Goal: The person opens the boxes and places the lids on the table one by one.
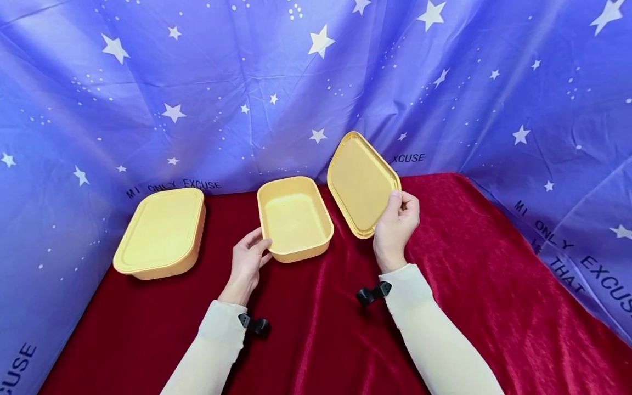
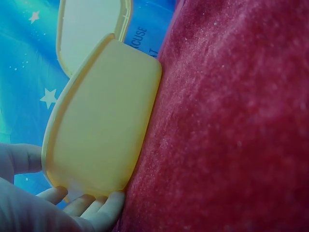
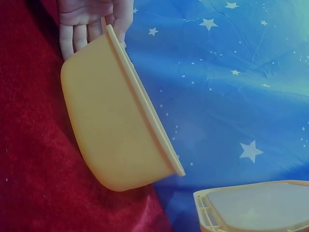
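My left hand (image 1: 247, 260) holds a yellow plastic food container (image 1: 301, 254) by its near left corner, thumb at the rim and fingers along the outer wall. The container has no lid on it, and its bare inside faces up. In my right hand (image 1: 396, 230) is the matching yellow lid (image 1: 359, 184), gripped at its lower right edge. It stands tilted up above the cloth, to the right of the container, with its grooved underside toward the head camera. Part of the lid (image 3: 256, 205) also shows in the right wrist view.
A second yellow container (image 1: 160, 233) with its lid on stands at the left of the table. Red velvet cloth (image 1: 306, 329) covers the table. Blue star-printed fabric (image 1: 276, 71) hangs behind and along both sides.
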`<state>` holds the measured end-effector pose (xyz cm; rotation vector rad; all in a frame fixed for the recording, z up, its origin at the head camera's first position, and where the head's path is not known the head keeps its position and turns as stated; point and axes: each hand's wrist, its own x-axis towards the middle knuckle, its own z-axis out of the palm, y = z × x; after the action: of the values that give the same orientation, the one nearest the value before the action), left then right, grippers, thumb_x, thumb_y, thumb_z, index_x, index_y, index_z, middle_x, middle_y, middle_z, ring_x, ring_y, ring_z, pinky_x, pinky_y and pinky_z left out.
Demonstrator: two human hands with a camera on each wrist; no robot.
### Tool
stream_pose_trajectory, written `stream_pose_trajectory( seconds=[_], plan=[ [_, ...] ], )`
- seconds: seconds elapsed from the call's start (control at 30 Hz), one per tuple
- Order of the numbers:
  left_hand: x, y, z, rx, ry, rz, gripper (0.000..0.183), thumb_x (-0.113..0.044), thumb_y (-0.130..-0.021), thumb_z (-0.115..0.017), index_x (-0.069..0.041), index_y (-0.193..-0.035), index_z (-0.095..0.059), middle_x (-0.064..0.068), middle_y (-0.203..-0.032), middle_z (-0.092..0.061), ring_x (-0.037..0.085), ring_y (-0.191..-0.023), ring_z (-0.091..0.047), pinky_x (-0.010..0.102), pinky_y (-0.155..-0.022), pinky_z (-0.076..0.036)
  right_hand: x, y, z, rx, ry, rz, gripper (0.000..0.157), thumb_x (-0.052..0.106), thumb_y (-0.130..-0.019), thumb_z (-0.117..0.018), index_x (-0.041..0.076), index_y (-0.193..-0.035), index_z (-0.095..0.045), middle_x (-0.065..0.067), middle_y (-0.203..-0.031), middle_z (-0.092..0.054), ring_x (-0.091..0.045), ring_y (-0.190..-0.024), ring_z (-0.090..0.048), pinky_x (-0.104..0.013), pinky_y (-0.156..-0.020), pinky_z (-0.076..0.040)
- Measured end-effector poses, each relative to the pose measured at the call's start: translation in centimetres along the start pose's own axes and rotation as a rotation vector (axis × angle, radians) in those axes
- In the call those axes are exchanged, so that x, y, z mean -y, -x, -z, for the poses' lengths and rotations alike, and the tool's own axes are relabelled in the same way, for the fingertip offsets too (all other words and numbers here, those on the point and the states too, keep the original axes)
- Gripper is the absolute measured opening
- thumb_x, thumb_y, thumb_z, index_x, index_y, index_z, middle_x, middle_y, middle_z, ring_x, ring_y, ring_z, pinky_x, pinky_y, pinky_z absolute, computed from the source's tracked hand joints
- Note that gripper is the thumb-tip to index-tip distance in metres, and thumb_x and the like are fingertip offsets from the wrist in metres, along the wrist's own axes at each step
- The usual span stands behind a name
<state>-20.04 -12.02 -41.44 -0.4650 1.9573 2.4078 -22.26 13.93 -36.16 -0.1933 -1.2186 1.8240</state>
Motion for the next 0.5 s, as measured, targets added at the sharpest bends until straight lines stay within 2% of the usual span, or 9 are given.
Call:
stream_pose_trajectory(
  seconds=[0.2, 0.37, 0.5],
  plan=[
    [0.1, -0.1, -0.2, 0.003, 0.006, 0.004, 0.048, 0.000, -0.087, -0.058, -0.007, -0.135, -0.053, 0.014, -0.130, -0.055, 0.023, -0.111, -0.056, 0.038, -0.088, -0.050, -0.1, -0.6, 0.2, -0.044, -0.101, -0.006, 0.018, -0.001, -0.092, -0.052, 0.009, -0.078, -0.056, -0.005, -0.071, -0.050, -0.016, -0.063, -0.051, -0.025, -0.056, -0.041],
    [0.1, 0.0, -0.3, 0.004, 0.007, 0.007, 0.047, 0.001, -0.088, -0.058, -0.007, -0.134, -0.053, 0.013, -0.129, -0.055, 0.023, -0.111, -0.056, 0.037, -0.087, -0.050, -0.1, -1.2, 0.5, -0.087, -0.224, -0.068, 0.019, -0.003, -0.093, -0.050, 0.006, -0.076, -0.053, -0.007, -0.073, -0.048, -0.018, -0.065, -0.051, -0.026, -0.058, -0.042],
    [0.1, 0.2, -0.5, 0.011, 0.006, 0.011, 0.047, 0.001, -0.087, -0.058, -0.007, -0.134, -0.053, 0.013, -0.129, -0.055, 0.023, -0.111, -0.056, 0.038, -0.088, -0.050, -0.1, -1.7, 0.8, -0.116, -0.259, -0.096, 0.020, -0.002, -0.094, -0.049, 0.005, -0.076, -0.052, -0.010, -0.075, -0.049, -0.019, -0.067, -0.052, -0.027, -0.059, -0.043]
  ],
)
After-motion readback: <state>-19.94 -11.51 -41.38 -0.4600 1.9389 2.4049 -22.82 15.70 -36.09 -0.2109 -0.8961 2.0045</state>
